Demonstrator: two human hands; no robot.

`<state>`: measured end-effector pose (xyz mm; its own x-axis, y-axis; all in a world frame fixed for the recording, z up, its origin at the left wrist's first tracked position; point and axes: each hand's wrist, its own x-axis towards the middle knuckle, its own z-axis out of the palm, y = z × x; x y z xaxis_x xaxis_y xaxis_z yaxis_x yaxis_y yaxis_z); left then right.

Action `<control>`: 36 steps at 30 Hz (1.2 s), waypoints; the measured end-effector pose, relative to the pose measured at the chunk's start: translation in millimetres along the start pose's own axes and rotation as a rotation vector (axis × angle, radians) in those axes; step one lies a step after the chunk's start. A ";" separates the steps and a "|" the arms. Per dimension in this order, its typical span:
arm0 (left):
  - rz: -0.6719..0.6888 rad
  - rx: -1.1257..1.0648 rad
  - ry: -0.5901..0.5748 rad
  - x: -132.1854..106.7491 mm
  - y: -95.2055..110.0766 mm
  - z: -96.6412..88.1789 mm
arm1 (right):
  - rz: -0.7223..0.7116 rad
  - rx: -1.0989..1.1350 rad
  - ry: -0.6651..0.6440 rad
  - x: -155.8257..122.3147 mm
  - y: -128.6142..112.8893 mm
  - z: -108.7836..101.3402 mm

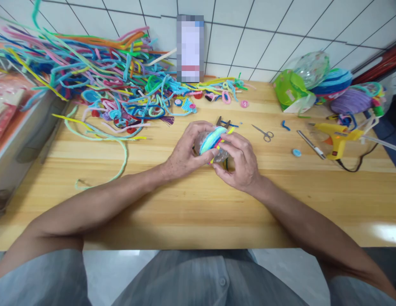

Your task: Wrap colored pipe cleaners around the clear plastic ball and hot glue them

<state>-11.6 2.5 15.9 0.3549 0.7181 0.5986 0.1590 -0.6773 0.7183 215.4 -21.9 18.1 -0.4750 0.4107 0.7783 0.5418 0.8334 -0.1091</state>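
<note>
Between my two hands is a clear plastic ball (pixel 221 155) with bands of pipe cleaner (pixel 213 138) in light blue, mint, dark blue, pink and yellow across it. My left hand (pixel 189 146) grips the ball from the left, its thumb lying along the front of the bands. From the right, my right hand (pixel 240 159) holds it with bent fingers touching the yellow and pink strands. Just behind the ball, the dark jaws of a pair of pliers (pixel 223 123) stick out; the rest is hidden by the ball and hands.
A large heap of colourful pipe cleaners (pixel 98 72) covers the back left. A phone (pixel 190 49) leans on the tiled wall. To the right lie small scissors (pixel 264 133), a utility knife (pixel 311 144), a yellow glue gun (pixel 338 138) with a cord, and a green packet (pixel 290 91).
</note>
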 end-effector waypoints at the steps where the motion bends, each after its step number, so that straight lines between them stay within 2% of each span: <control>1: 0.013 0.020 -0.007 0.2 -0.6 -0.1 | -0.005 0.002 0.000 0.0 1.0 0.1; 7: 0.047 0.142 -0.037 0.7 -1.6 -1.9 | 0.017 0.002 -0.009 -2.2 2.1 -0.3; 13: 0.026 0.134 -0.069 -1.1 1.0 -3.5 | 0.050 0.015 -0.002 -4.9 1.4 -2.3; 22: 0.116 0.157 -0.006 -2.7 -2.1 1.0 | 0.015 0.016 -0.016 -4.4 5.1 -3.2; 26: 0.094 0.161 -0.029 -3.0 -1.6 3.2 | 0.029 0.009 -0.040 -6.4 7.4 -2.7; 30: 0.078 0.163 -0.004 -3.7 -1.9 3.6 | -0.013 -0.017 -0.007 -5.8 5.6 -0.9; 36: 0.094 0.161 -0.053 -3.0 -3.2 0.6 | 0.033 -0.012 -0.030 -6.6 4.8 -1.5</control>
<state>-12.6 2.4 11.6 0.4225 0.6437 0.6381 0.2664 -0.7611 0.5914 222.2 -21.1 13.4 -0.4769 0.4489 0.7557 0.5657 0.8148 -0.1270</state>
